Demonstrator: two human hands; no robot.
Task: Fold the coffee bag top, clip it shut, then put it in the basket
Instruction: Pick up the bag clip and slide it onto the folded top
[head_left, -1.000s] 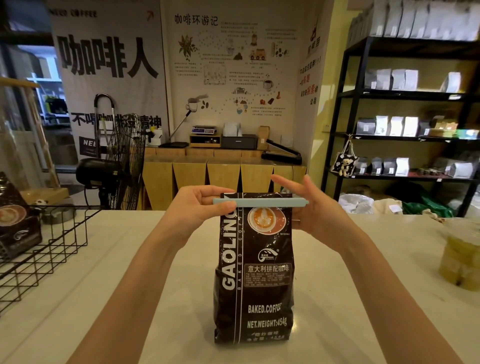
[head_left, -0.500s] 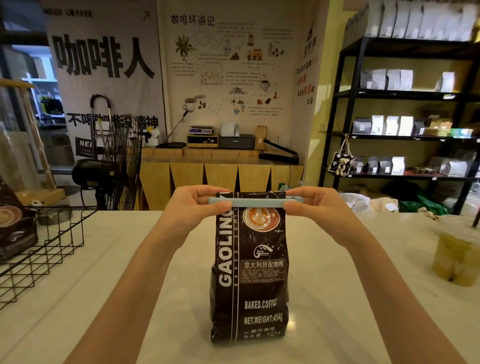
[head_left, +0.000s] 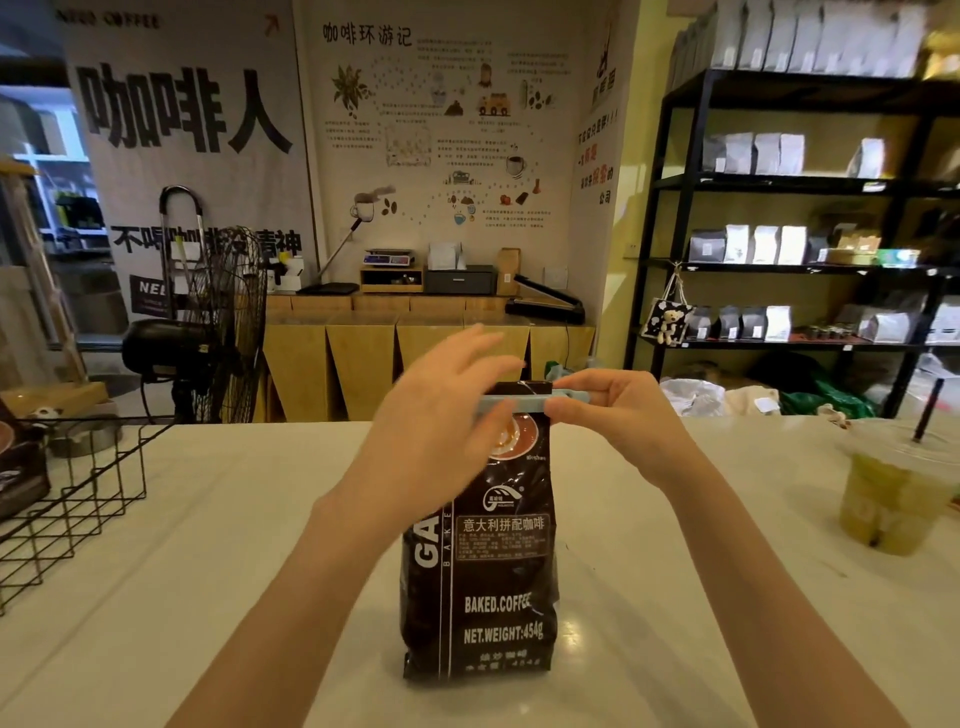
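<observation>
A dark brown coffee bag (head_left: 498, 561) stands upright on the white counter, its top folded over. A pale blue clip (head_left: 519, 402) lies across that fold. My right hand (head_left: 618, 421) pinches the clip's right end. My left hand (head_left: 441, 421) is blurred, fingers spread, in front of the bag's upper left; it covers the clip's left end, and its thumb touches the clip from below. The black wire basket (head_left: 78, 499) sits at the counter's left edge, apart from both hands.
Another dark coffee bag (head_left: 21, 467) stands inside the basket at the far left. A plastic cup with green drink and straw (head_left: 893, 493) is on the counter at the right. Beyond the counter are a black fan (head_left: 208, 322) and shelves of bags (head_left: 779, 244).
My left hand has let go of the clip's left end and opened, sliding rightward over the bag's top. My right hand has closed on the clip's right end.
</observation>
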